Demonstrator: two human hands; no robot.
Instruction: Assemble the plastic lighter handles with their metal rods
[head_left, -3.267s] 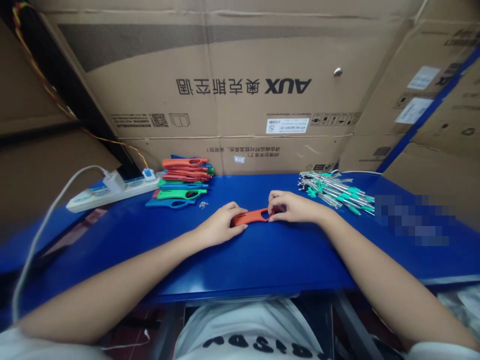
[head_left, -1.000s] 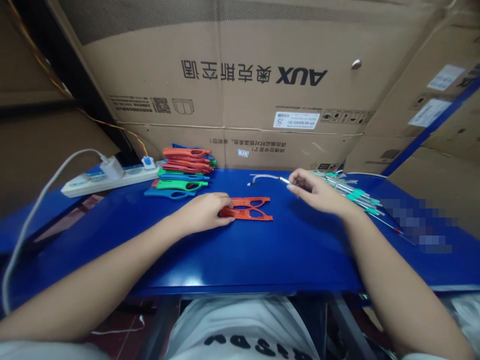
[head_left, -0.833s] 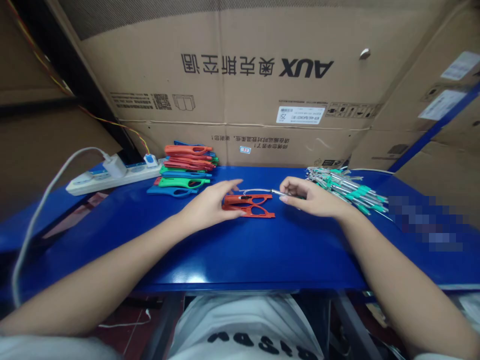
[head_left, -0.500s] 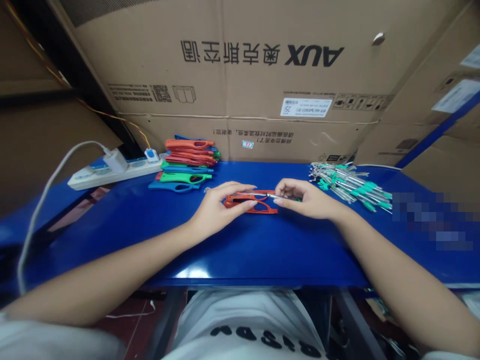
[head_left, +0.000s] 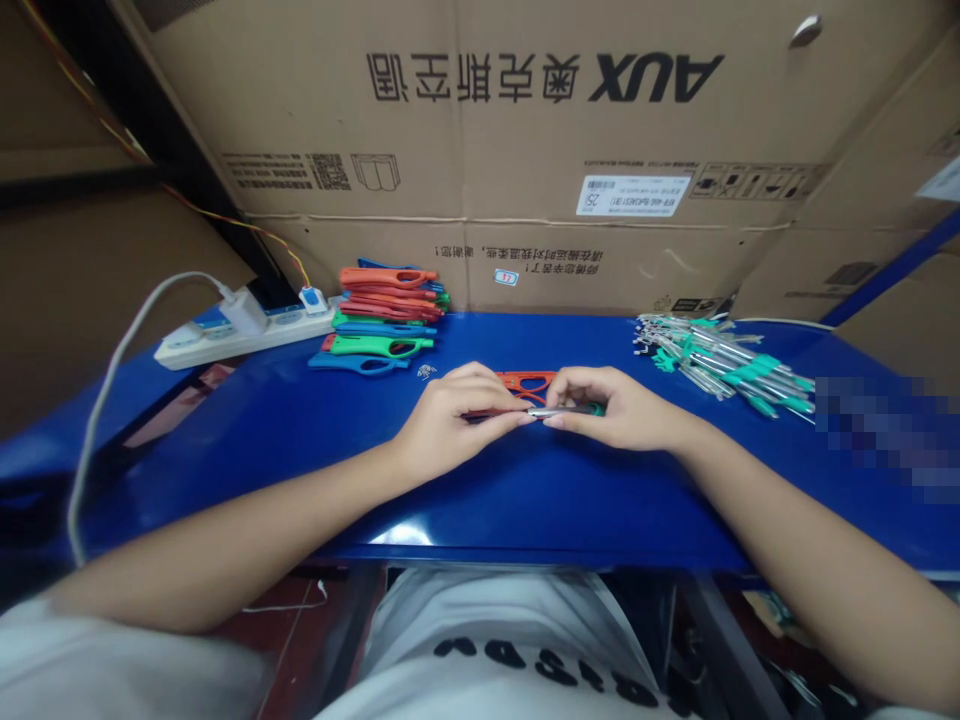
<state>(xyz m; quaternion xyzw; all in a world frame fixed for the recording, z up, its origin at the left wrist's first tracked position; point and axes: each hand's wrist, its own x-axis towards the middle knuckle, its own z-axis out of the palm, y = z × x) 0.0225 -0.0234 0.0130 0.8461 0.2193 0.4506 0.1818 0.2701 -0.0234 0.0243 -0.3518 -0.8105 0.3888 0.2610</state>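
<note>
My left hand (head_left: 469, 412) is closed in a pinch on the left part of a slim metal tube (head_left: 556, 411). My right hand (head_left: 611, 408) pinches the same tube from the other side, and a green end (head_left: 597, 408) shows by its palm. The tube lies level between my fingertips; its left part looks dark and is partly covered by my fingers. Just behind my hands, an orange lighter shell (head_left: 534, 376) with a looped opening lies on the blue table (head_left: 465, 500). Part of that shell is hidden by my hands.
Orange, green and blue lighter shells (head_left: 386, 345) are stacked at back left, with small pale bits (head_left: 426, 371) nearby. Several metal tubes with green parts (head_left: 724, 365) lie in a heap at right. A power strip (head_left: 202, 345) and cardboard (head_left: 517, 130) border the table.
The tube has come nearer to me and is off the orange shell. The fingertips of both hands are closer together on it. The view has shifted slightly.
</note>
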